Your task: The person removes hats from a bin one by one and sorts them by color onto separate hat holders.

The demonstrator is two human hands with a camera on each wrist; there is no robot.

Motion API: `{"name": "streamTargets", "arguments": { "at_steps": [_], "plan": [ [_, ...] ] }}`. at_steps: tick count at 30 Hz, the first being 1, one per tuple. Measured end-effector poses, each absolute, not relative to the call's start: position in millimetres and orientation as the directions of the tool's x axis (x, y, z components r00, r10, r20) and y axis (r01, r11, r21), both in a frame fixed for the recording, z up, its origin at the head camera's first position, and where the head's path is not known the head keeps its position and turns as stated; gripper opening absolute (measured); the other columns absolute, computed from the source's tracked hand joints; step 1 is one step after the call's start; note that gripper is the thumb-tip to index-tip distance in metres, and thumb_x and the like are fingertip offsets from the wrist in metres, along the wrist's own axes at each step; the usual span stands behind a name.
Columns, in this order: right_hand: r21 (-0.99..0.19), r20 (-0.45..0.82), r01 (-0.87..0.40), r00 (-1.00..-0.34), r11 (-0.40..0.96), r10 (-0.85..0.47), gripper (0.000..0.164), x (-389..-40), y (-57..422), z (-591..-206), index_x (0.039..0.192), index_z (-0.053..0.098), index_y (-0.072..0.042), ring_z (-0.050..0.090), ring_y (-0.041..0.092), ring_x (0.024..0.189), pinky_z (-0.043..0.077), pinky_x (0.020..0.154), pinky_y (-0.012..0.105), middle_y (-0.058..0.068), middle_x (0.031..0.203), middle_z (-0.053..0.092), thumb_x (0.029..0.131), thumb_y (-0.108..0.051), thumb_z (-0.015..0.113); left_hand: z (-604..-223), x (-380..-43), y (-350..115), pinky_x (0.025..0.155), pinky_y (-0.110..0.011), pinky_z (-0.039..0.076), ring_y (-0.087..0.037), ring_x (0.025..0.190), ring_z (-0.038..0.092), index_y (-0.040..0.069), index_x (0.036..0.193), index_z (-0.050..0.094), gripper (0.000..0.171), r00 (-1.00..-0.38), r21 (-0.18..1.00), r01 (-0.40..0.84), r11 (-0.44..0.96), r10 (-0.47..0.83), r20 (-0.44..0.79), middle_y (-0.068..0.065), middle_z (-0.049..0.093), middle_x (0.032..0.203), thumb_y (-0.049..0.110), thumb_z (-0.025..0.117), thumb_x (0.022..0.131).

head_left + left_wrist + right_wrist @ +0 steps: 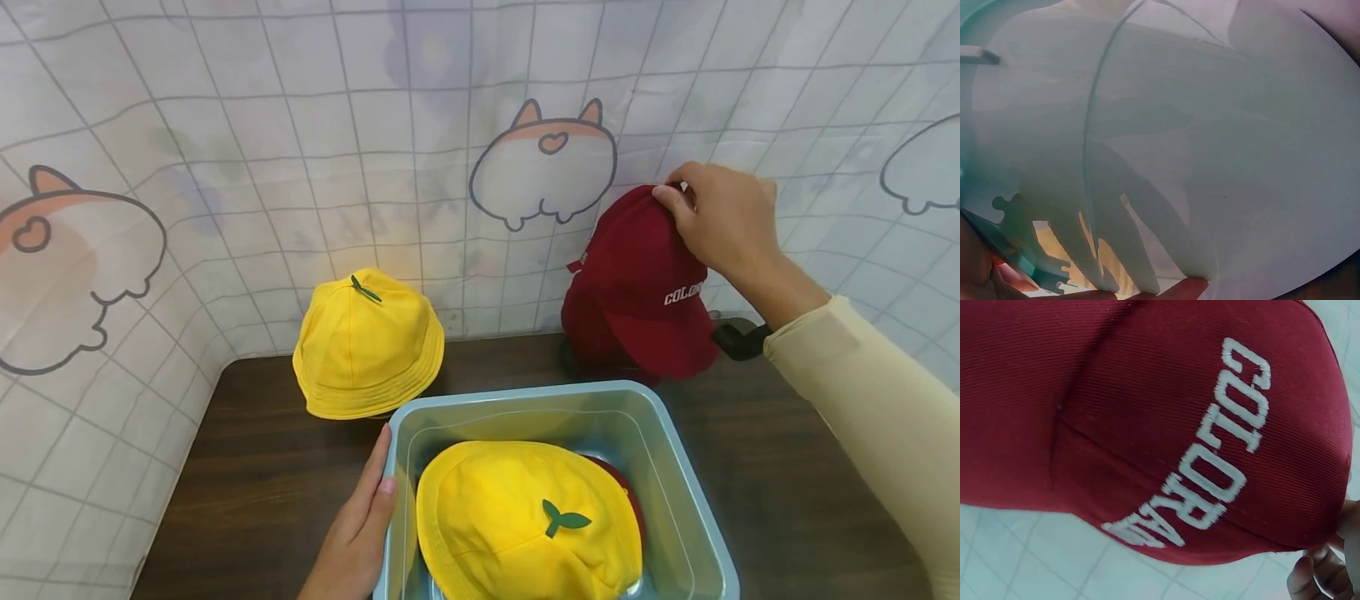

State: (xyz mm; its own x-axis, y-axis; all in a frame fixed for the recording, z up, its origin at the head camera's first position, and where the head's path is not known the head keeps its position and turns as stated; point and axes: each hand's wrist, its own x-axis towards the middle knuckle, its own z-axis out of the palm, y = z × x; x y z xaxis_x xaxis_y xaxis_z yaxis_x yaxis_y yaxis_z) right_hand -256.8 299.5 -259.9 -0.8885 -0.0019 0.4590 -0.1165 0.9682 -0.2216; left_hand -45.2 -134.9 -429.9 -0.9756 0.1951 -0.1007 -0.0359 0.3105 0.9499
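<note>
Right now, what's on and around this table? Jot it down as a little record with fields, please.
Right hand: pinches a red cap near its top
Cap lettering: white, across the front
Left hand: rests against the left side of a blue bin
In the bin: a yellow hat with a green sprout, over something dark red, mostly hidden
Behind the bin, left: another yellow hat
Table: dark, wood-look
Backdrop: pale grid with cartoon prints
</note>
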Motion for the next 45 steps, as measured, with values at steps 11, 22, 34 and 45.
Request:
{"name": "streamTargets", "arguments": {
  "at_steps": [11,22,34,45],
  "plan": [
    [-0.218,0.48,-0.157,-0.877,0.963,-0.034,0.038,-241.9,313.3,-288.3,0.118,0.071,-0.009,0.061,0.039,0.081,0.035,0.076,0.065,0.018,0.092,0.07,0.106,-0.04,0.053,-429.8,-47.1,-136.4,0.107,-0.003,0.02,-0.011,0.151,0.024,0.045,0.161,0.017,0.053,-0.973,0.949,-0.056,0.309,0.197,-0.122,0.013,0.017,0.17,0.04,0.035,0.112],
    [-0.191,0.563,-0.22,-0.823,0.957,-0.076,0.033,-225.0,305.9,-308.5,0.112,0.07,-0.005,0.062,0.038,0.08,0.038,0.071,0.06,0.019,0.093,0.071,0.104,-0.034,0.058,-430.5,-47.6,-137.1,0.107,-0.003,0.02,-0.009,0.151,0.024,0.045,0.161,0.017,0.052,-0.973,0.951,-0.049,0.305,0.199,-0.114,0.013,0.017,0.17,0.04,0.034,0.112],
    [-0.194,0.594,-0.263,-0.798,0.945,-0.1,0.03,-215.0,298.9,-329.5,0.113,0.069,-0.005,0.065,0.039,0.093,0.036,0.075,0.059,0.02,0.102,0.073,0.103,-0.032,0.061,-430.5,-46.5,-138.8,0.107,-0.003,0.02,-0.004,0.149,0.025,0.045,0.161,0.017,0.052,-0.975,0.946,-0.051,0.321,0.19,-0.117,0.012,0.017,0.17,0.039,0.034,0.112],
    [-0.182,0.587,-0.268,-0.801,0.946,-0.115,0.032,-211.3,294.8,-345.6,0.119,0.068,-0.007,0.065,0.039,0.101,0.038,0.082,0.058,0.02,0.111,0.073,0.102,-0.033,0.062,-430.5,-44.8,-140.8,0.107,-0.004,0.021,0.014,0.142,0.027,0.043,0.162,0.017,0.053,-0.975,0.951,-0.042,0.306,0.195,-0.106,0.009,0.017,0.171,0.038,0.035,0.112]
  ]
}}
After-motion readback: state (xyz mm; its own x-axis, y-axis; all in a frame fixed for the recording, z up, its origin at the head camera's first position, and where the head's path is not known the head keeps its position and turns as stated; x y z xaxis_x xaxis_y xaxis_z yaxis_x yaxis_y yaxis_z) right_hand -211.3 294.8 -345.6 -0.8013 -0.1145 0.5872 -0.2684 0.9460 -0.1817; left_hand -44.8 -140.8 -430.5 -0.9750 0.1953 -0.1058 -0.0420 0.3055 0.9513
